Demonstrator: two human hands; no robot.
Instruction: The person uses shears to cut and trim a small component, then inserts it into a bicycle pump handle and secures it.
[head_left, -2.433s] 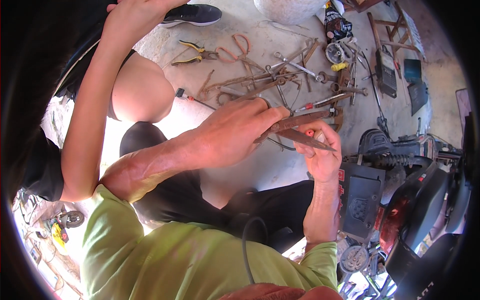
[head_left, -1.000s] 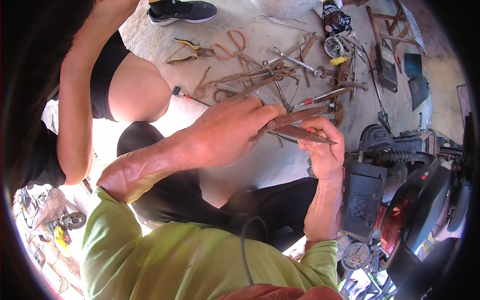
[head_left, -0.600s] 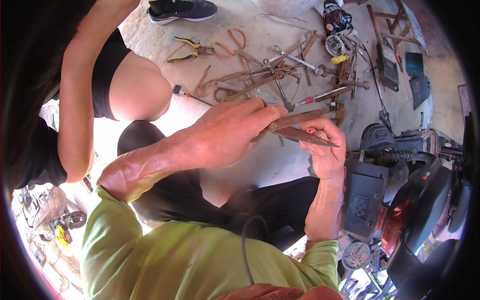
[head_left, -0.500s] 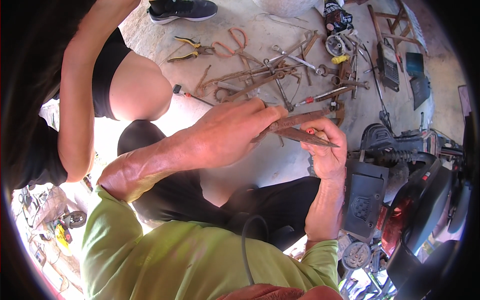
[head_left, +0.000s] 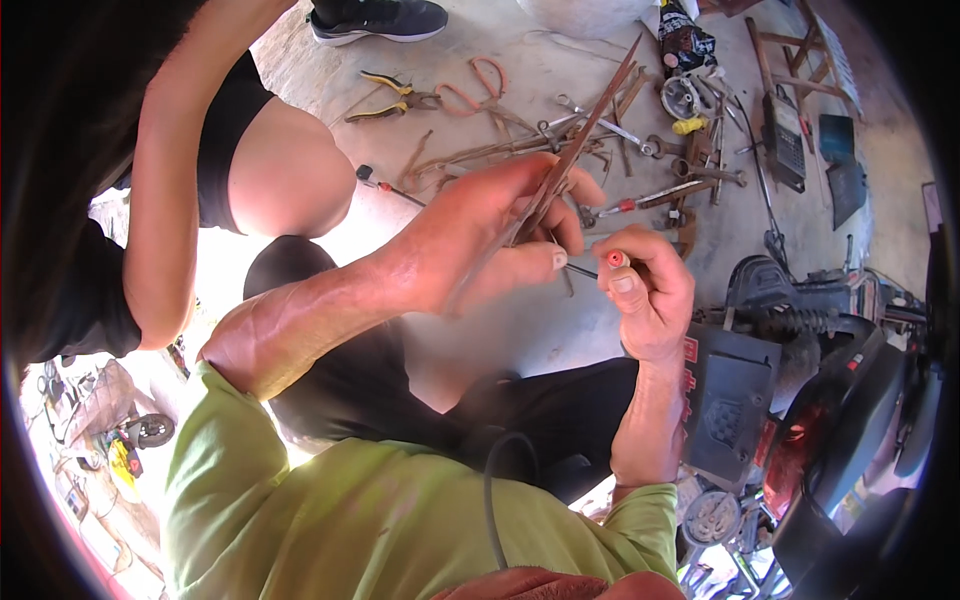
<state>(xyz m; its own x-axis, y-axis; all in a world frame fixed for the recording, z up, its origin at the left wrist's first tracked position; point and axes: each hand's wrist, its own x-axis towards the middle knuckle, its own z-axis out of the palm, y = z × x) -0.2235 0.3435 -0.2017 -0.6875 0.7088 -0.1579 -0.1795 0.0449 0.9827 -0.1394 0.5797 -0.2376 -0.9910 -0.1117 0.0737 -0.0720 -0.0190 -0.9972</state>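
Observation:
My left hand [head_left: 470, 235] grips a pair of rusty shears [head_left: 570, 145] at their middle, long blade angled up toward the back, over the scattered tools; its edges are slightly blurred. Just right of it, my right hand [head_left: 650, 300] is closed, thumb and fingers pinching a red-ended piece [head_left: 615, 258] that seems to be on a thin dark cable [head_left: 582, 270]. The shears are apart from this red end. Beyond both hands lie rusty rods and wrenches [head_left: 625, 135], yellow-handled pliers [head_left: 410, 100] and orange-handled scissors [head_left: 488, 65] on the concrete floor.
Another person's bare knee [head_left: 290, 175], forearm [head_left: 160, 240] and dark shoe [head_left: 380, 25] are at my left. A motorcycle [head_left: 840, 420] stands close on my right, beside a dark panel [head_left: 730, 390]. A wooden frame [head_left: 800, 55] and handheld radio-like device [head_left: 783, 140] lie farther back.
My left hand has turned, swinging the shears from lying across my right fingers to pointing up and away. My right hand stays put, its red-ended piece now uncovered.

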